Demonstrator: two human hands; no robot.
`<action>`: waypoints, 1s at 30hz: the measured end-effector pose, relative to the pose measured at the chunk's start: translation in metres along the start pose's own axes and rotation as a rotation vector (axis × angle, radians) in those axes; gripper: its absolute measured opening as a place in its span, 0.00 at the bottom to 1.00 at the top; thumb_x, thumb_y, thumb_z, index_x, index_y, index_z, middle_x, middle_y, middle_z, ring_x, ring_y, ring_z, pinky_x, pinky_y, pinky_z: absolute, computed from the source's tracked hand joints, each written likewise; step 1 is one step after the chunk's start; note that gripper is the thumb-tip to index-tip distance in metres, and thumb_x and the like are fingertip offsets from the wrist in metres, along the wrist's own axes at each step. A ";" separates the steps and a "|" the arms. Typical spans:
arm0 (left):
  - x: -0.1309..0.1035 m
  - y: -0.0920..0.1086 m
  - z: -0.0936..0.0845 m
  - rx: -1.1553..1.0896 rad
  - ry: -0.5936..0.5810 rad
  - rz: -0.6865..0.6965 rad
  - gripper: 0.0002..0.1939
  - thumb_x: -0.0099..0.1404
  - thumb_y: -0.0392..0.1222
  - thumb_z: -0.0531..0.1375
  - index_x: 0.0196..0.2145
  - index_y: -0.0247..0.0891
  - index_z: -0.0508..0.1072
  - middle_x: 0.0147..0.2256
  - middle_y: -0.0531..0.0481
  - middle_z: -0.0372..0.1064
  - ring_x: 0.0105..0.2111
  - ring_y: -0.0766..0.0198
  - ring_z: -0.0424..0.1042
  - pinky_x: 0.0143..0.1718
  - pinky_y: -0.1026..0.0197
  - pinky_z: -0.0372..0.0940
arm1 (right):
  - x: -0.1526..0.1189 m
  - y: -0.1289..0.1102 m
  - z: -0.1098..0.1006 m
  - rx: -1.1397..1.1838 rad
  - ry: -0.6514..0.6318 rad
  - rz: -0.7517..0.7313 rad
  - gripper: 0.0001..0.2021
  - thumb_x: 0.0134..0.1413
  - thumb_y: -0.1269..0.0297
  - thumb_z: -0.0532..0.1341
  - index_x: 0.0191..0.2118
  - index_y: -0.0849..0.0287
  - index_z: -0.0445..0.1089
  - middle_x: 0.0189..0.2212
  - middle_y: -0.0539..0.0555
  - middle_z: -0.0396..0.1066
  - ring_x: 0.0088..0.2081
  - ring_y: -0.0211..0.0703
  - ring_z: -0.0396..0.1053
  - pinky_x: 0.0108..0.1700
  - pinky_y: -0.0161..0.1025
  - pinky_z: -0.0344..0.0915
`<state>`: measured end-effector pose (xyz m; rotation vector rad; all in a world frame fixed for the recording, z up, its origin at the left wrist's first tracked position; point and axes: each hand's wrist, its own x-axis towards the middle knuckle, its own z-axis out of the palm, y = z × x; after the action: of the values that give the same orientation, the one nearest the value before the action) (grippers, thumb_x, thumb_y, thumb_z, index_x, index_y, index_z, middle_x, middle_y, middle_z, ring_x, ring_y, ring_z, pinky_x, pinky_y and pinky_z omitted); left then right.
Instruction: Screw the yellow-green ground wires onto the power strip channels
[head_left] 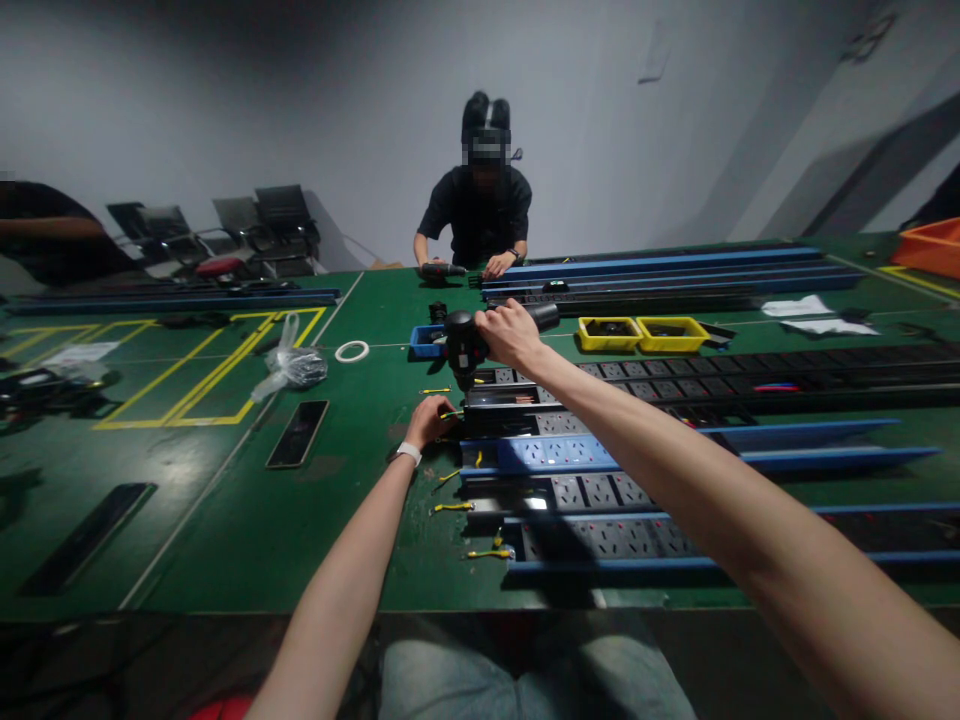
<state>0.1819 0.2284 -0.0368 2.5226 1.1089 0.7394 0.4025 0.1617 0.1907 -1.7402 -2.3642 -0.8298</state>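
Note:
My right hand (510, 332) is wrapped round a black power screwdriver (463, 345), its tip pointing down at the left end of a power strip. Just below and left of it, my left hand (430, 421) pinches a short yellow-green wire (451, 414) at the end of a strip. Several socket strips in black and blue rails lie side by side, among them a blue rail (551, 452) and a nearer one (622, 538). Yellow-green wires (452, 507) stick out of their left ends. The exact contact of the screwdriver tip is hidden.
A blue bin (426, 342) and yellow bins (671, 334) stand beyond the strips. Left are a white ring (352, 351), a plastic bag (294, 366), a phone (298, 434) and a dark flat device (90, 535). Across the table, a person (484, 215) holds a tool.

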 end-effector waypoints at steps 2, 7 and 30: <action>0.000 0.000 0.000 0.001 -0.001 0.004 0.04 0.58 0.37 0.66 0.33 0.38 0.75 0.34 0.48 0.74 0.36 0.60 0.70 0.40 0.60 0.63 | 0.001 -0.001 0.001 -0.002 0.001 -0.002 0.16 0.54 0.72 0.56 0.49 0.67 0.68 0.39 0.62 0.76 0.39 0.50 0.70 0.46 0.47 0.52; 0.000 0.002 -0.002 0.000 -0.002 0.008 0.04 0.58 0.37 0.66 0.33 0.38 0.75 0.34 0.48 0.74 0.37 0.61 0.70 0.40 0.61 0.63 | 0.002 -0.003 -0.001 -0.006 0.004 -0.004 0.16 0.53 0.73 0.56 0.49 0.67 0.68 0.39 0.62 0.76 0.39 0.50 0.71 0.46 0.47 0.52; 0.000 0.004 -0.003 -0.011 -0.001 0.019 0.04 0.58 0.37 0.66 0.32 0.38 0.74 0.33 0.48 0.74 0.36 0.61 0.71 0.40 0.61 0.64 | 0.002 -0.005 -0.004 -0.012 -0.013 -0.008 0.18 0.54 0.72 0.55 0.51 0.66 0.67 0.40 0.61 0.75 0.40 0.49 0.70 0.47 0.47 0.51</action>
<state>0.1825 0.2261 -0.0331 2.5276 1.0789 0.7477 0.3961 0.1608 0.1930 -1.7475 -2.3805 -0.8387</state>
